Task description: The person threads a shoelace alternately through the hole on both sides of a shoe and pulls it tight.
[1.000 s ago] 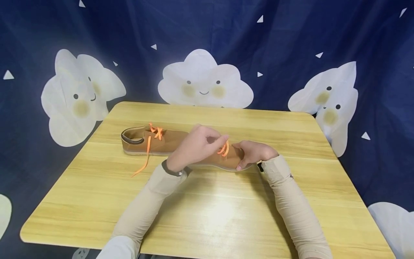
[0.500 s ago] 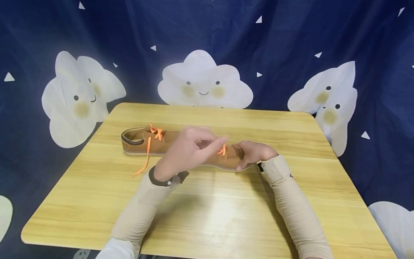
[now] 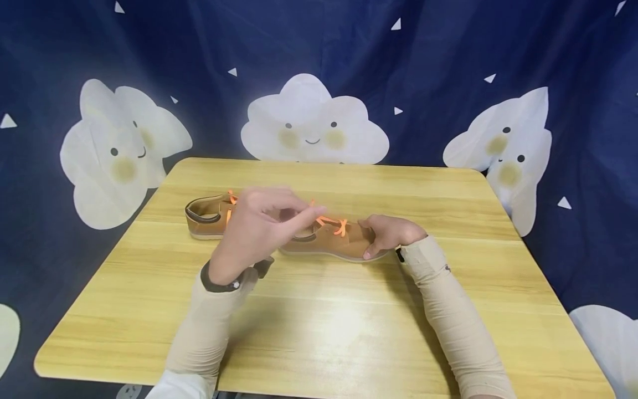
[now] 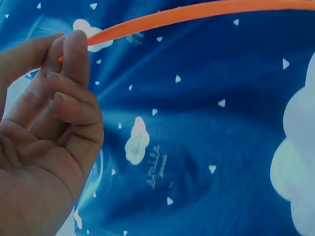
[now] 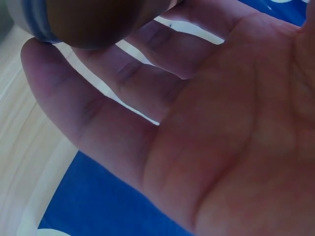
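Observation:
My left hand (image 3: 261, 227) is raised over the gap between two brown shoes, pinching the end of an orange shoelace (image 4: 197, 14) between thumb and fingertips. In the left wrist view the lace stretches away to the right in a gentle arc. My right hand (image 3: 394, 234) grips the toe of the nearer brown shoe (image 3: 329, 244), thumb on the near side, other fingers on the far side. That shoe lies on its sole, toe to the right, with orange lacing across its top. In the right wrist view its rounded toe (image 5: 93, 24) meets my fingers.
A second brown shoe (image 3: 201, 226) with orange laces stands on the left, partly hidden behind my left hand. Both shoes are on a wooden table (image 3: 339, 327) with rounded corners. A dark blue curtain (image 3: 319, 44) printed with clouds hangs behind it.
My left hand has moved left, away from the nearer shoe's lacing, drawing the lace along. The loops there have shrunk and the shoe's opening has come into view. The right hand stays at the toe.

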Demonstrator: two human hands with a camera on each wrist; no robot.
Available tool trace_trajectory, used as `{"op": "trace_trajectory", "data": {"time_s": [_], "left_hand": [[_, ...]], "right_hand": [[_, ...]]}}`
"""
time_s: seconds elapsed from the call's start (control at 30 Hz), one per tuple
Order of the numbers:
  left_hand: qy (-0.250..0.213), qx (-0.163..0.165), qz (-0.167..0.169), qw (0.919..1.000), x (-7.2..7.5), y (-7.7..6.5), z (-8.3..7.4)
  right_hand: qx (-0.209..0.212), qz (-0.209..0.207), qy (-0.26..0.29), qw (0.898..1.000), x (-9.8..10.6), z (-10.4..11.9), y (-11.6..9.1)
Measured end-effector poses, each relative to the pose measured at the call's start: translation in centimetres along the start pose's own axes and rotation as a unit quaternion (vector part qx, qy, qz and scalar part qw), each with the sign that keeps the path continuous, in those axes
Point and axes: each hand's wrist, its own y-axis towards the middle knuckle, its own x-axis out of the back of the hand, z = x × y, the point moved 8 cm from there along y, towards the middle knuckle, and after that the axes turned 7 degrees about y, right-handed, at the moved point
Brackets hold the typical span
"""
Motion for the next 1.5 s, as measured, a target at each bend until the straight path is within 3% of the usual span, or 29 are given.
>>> {"op": "trace_trajectory", "data": {"time_s": [0.07, 0.17, 0.33, 0.47, 0.63, 0.8, 0.9, 1.07, 1.27, 1.37, 1.5], "left_hand": [[0.024, 0.017, 0.012, 0.9995, 0.3, 0.0, 0.5], [0.077, 0.058, 0.054, 0.9938, 0.0, -0.2, 1.7], [0.138, 0.128, 0.166, 0.9680, -1.9, -0.7, 3.9], [0.133, 0.158, 0.244, 0.9475, -3.3, -1.5, 5.0], [0.104, 0.181, 0.302, 0.9302, -3.3, -2.2, 5.3], [0.084, 0.165, 0.325, 0.9274, -2.7, -2.3, 4.5], [0.105, 0.151, 0.336, 0.9238, -2.5, -2.5, 4.1], [0.153, 0.176, 0.360, 0.9036, -2.1, -3.6, 4.5], [0.200, 0.196, 0.355, 0.8918, -1.1, -4.1, 4.7], [0.220, 0.171, 0.352, 0.8935, -1.0, -4.0, 4.1], [0.239, 0.112, 0.328, 0.9070, -0.7, -3.6, 2.3]], "right_hand": [[-0.003, 0.000, -0.003, 1.000, 0.1, 0.1, 0.0], [-0.007, -0.002, -0.003, 1.000, 0.2, 0.2, 0.0], [-0.003, 0.000, 0.013, 1.000, 0.1, 0.3, -0.2], [0.000, 0.011, 0.015, 1.000, -0.5, 0.4, -0.2], [-0.002, -0.015, -0.027, 1.000, -0.9, 0.9, 0.0], [-0.019, -0.050, -0.094, 0.994, -1.2, 1.7, 0.0], [-0.042, -0.063, -0.110, 0.991, -1.2, 1.7, 0.0], [-0.052, -0.075, -0.110, 0.990, -1.2, 1.6, 0.2], [-0.054, -0.084, -0.100, 0.990, -0.9, 1.2, 0.6], [-0.054, -0.086, -0.102, 0.990, -0.9, 1.1, 0.7], [-0.052, -0.087, -0.105, 0.989, -0.8, 1.2, 0.8]]}}
